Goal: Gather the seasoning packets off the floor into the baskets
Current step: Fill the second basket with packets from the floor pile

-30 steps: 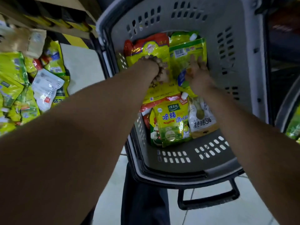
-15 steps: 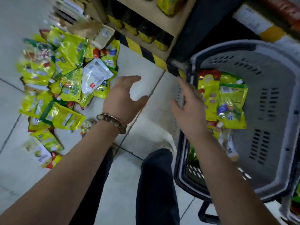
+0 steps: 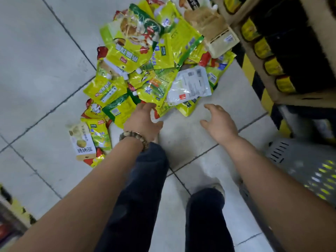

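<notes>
Turning back from basket (image 3: 291, 159) for another load
Left hand (image 3: 143, 122) and right hand (image 3: 219, 124), fingers apart and empty, are reaching for seasoning packets (image 3: 145, 70) heaped on the floor (image 3: 45, 51).

Chinese print on yellow packets (image 3: 125, 51), upside down, too blurred to read

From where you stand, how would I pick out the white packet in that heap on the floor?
Find the heap of seasoning packets on the tiled floor beside the shelf. At its near edge, just beyond the right hand, lies the white packet. It is white with small grey print, while its neighbours are yellow and green.
</notes>
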`<state>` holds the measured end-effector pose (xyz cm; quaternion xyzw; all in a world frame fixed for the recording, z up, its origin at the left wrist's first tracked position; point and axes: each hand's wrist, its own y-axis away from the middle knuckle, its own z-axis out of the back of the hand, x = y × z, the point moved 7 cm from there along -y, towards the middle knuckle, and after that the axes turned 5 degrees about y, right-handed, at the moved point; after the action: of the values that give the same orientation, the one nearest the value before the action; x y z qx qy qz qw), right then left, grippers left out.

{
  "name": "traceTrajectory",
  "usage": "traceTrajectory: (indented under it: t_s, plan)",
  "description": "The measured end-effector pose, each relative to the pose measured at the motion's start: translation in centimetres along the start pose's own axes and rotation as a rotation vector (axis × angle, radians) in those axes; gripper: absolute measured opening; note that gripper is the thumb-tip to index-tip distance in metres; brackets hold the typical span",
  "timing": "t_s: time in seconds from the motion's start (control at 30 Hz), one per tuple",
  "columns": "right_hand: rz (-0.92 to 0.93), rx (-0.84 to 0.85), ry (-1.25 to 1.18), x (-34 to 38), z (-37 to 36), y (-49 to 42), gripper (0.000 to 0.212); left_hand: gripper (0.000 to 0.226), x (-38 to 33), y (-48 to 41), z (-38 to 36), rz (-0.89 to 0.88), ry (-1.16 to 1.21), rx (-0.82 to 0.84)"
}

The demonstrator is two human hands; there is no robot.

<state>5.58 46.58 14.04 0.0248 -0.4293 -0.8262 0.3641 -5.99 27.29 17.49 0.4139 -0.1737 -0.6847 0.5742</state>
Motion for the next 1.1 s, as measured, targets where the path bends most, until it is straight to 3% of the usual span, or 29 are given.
traceTrajectory:
  t_s: [0.2,0.47,0.57,0.8,0.93,1.03,1.1]
  plan:
    - [0.094,0.02,0.348,3.3,-3.7,-8.9,0.057,0.049,3.9,-5.2,-0.8,0.021,0.093,-0.031]
    - [0.21,0.007,0.795,1.5,-10.9,-19.1,0.095,0.046,7.7,-11.1,-6.3,0.07,0.338,-0.078]
    - [0.295,-0.084,0.799,1.0,-10.9,-20.7,0.08,0.042,8.7,-12.1,-8.0,0.077,0.385,-0.104]
    - [0.473,-0.214,0.467,1.6,-7.7,-19.5,0.046,0.029,9.9,-10.8,-9.5,0.117,0.503,-0.129]
    - [0.35,-0.287,0.243,1.9,-4.8,-15.5,0.036,0.042,10.7,-9.0,-9.0,0.256,0.797,-0.12]
    - [0.199,-0.333,-0.235,1.9,-2.4,-12.4,0.029,0.052,10.6,-8.0,-8.3,0.301,0.991,-0.084]
    - [0.147,-0.218,-0.595,3.3,-2.3,-10.8,0.026,0.061,10.2,-7.6,-8.1,0.295,1.06,-0.011]
